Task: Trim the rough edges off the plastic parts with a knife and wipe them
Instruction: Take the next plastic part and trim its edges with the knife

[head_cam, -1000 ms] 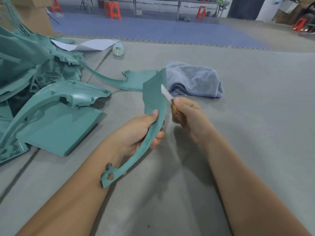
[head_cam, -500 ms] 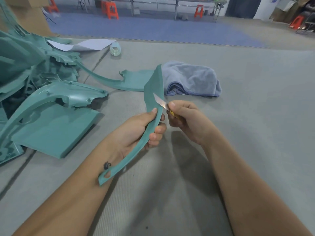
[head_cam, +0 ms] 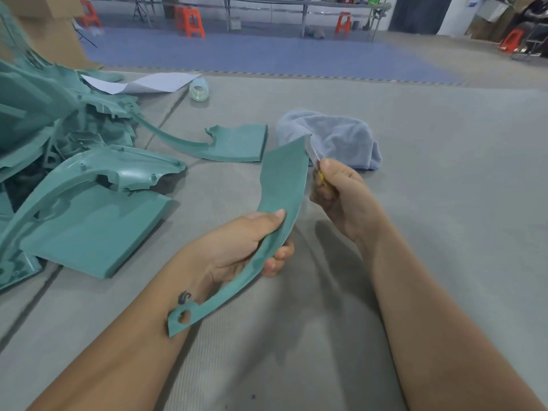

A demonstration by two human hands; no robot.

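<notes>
Plastic strip [head_cam: 281, 185]: knife [head_cam: 313, 154] blade blurred, handle mostly hidden in gripping right hand [head_cam: 341, 197]. Left hand [head_cam: 237, 247] grips mid-strip; long axis runs near-left to far-right, wide end away.

This looks like a workshop or small factory floor. A heap of teal moulded plastic parts [head_cam: 74, 173] fills the left of the frame on grey floor matting [head_cam: 444, 203]. At the top, long metal tables [head_cam: 296, 1] stand with orange plastic stools [head_cam: 189, 22] on a blue mat [head_cam: 267, 54], and cardboard boxes [head_cam: 50, 31] sit in the upper left corner.
</notes>
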